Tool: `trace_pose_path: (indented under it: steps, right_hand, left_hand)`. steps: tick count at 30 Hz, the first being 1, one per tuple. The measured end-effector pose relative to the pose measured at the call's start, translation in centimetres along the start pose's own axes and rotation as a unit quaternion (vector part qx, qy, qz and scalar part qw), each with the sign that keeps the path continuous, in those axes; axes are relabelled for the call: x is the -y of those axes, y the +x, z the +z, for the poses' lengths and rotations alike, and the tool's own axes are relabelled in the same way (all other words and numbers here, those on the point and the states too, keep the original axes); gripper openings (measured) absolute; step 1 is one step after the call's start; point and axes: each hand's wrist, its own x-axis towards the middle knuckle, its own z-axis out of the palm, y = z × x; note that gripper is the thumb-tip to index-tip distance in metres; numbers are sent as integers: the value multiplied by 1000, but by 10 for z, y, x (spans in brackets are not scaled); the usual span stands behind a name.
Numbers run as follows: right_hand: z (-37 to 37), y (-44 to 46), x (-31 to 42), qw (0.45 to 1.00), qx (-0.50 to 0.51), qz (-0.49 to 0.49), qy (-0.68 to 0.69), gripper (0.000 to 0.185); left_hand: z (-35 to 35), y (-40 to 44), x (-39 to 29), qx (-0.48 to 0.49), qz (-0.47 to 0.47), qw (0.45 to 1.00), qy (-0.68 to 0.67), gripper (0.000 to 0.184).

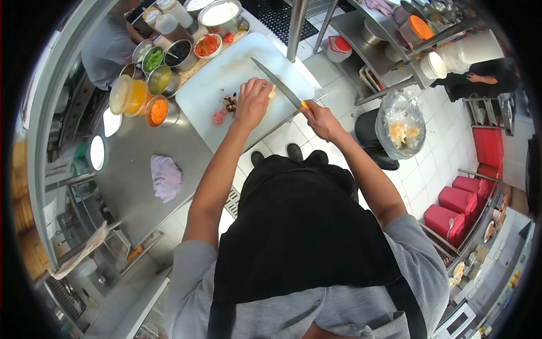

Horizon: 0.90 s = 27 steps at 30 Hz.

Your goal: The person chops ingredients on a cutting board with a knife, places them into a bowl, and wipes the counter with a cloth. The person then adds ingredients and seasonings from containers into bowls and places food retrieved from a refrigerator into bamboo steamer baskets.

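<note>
The right hand (323, 120) is closed round the orange handle of a knife (278, 82); the left hand (252, 104), fingers curled, holds a pale food piece (272, 92) beside the blade, on the cutting board (206, 85). Next to it lie pink pieces (218, 117) and dark chopped bits (230, 105). Beyond stand bowls of red strips (208, 45) and greens (153, 59), then a person in grey (107, 51)

No legible text, labels, brands, numbers or signs.
Shows no readable lettering or digits on the squeeze bottles (167, 25), the tub of orange liquid (129, 96), the red bins (444, 225) or the black apron (299, 226).
</note>
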Motion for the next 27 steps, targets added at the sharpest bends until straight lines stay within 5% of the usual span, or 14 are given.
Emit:
trace_pose_path:
  steps: [12, 27]
  right_hand:
    - [-14, -25, 21, 997, -21, -55, -49, 29]
    - [-17, -24, 10, 975, 94, -56, -192, 32]
  left_hand:
    - [2, -33, -2, -34, -83, 991, -103, 22]
    - [17, -29, -15, -71, -146, 978, -135, 25]
